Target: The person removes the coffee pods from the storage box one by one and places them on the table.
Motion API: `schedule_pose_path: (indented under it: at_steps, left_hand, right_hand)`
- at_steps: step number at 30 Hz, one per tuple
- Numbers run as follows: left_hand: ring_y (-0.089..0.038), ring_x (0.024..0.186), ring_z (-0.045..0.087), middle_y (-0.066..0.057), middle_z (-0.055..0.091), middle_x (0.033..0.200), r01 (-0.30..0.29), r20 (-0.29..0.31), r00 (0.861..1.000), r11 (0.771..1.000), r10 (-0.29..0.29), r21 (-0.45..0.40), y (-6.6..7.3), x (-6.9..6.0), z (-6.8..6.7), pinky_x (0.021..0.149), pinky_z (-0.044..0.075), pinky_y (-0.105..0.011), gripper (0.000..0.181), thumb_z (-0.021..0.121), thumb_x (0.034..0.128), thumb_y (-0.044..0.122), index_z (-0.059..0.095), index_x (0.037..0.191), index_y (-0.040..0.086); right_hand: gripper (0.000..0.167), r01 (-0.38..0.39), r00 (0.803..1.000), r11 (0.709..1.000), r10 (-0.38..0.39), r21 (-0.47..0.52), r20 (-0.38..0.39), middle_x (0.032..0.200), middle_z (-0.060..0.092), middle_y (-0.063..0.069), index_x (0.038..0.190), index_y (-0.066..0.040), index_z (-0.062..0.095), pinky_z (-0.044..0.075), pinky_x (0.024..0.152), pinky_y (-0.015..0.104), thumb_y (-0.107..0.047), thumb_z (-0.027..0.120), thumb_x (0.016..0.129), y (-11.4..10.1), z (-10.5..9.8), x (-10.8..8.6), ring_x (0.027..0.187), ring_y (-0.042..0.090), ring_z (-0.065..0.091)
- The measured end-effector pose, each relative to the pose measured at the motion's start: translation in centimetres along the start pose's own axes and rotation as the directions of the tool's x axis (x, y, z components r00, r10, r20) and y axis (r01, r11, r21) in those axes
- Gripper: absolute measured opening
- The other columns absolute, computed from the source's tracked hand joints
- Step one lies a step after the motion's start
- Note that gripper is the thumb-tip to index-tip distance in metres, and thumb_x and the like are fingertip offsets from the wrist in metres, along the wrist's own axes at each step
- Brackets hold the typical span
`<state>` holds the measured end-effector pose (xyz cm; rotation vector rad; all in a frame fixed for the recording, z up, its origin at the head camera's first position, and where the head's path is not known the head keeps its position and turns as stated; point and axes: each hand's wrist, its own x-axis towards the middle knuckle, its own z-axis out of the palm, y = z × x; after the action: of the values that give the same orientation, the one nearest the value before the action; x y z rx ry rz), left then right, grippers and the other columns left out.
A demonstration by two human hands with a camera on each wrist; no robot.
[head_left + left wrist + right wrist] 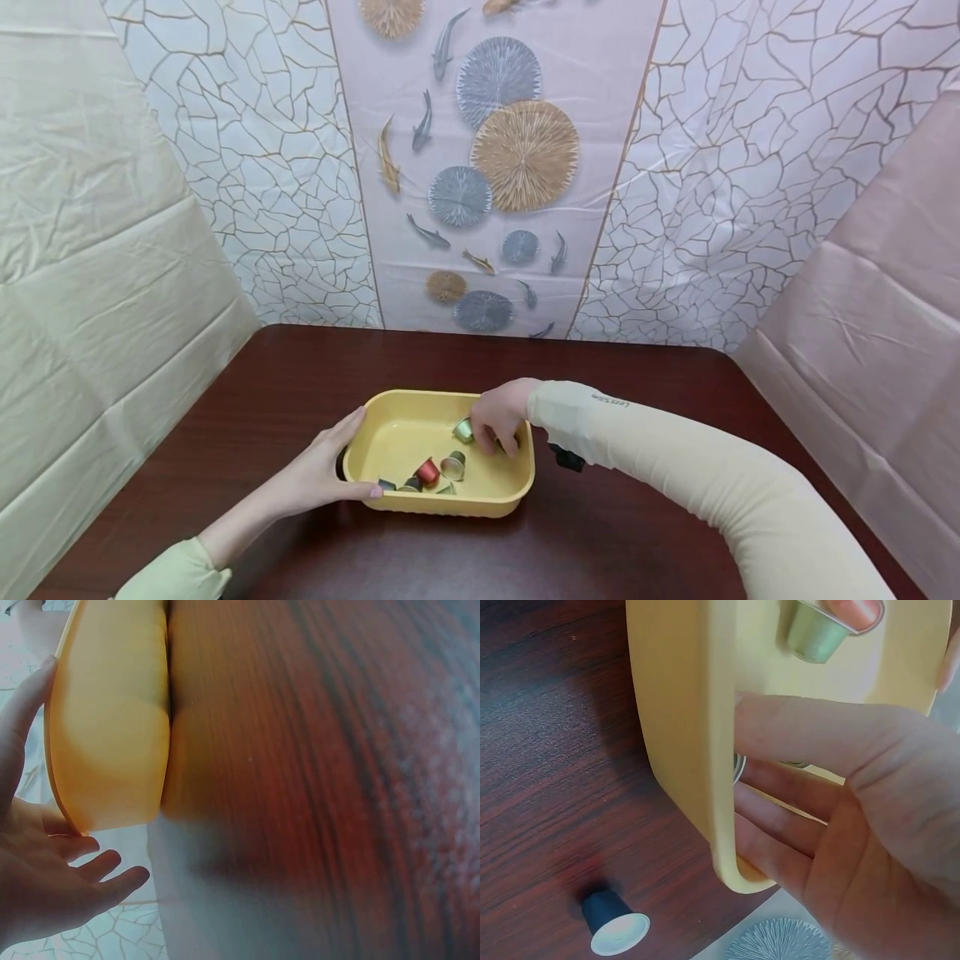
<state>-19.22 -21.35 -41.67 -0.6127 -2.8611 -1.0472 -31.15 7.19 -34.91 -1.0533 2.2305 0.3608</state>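
Observation:
A yellow tray (405, 502) holds several small capsules, among them a green one (463, 431), a red one (427, 472) and an olive one (453, 466). My left hand (322, 471) grips the tray's left end, thumb on the front rim, fingers at the back-left corner; the left wrist view shows that hand (52, 862) with several fingers spread past the tray. Inside the tray's right end, my right hand (498, 417) reaches down. A capsule edge (739, 768) shows between its thumb and fingers in the right wrist view, but the fingertips are hidden behind the wall.
A black capsule (611, 922) with a pale lid lies on the dark wooden table (547, 787), outside the tray. Patterned cloth (480, 275) hangs behind the table, and plain cloth stands at both sides. A small black object (566, 457) shows beneath my right sleeve.

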Motion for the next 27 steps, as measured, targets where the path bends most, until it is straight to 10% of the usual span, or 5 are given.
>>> schedule_pose_path:
  at_steps: [27]
  left_hand:
    - [-0.051,0.139,0.033,-0.023,0.025,0.162,0.008,-0.006,1.000,1.000,-0.008,0.003,-0.1,0.0,0.0,0.105,0.035,-0.066,0.115,0.086,0.0705,0.049,0.025,0.155,-0.001]
  right_hand:
    - [0.023,-0.081,0.996,0.995,0.083,-0.061,0.034,0.079,0.061,-0.013,0.085,-0.018,0.074,0.039,0.058,0.022,0.001,0.083,0.074,-1.4,-0.4,-0.8,0.068,0.008,0.045]
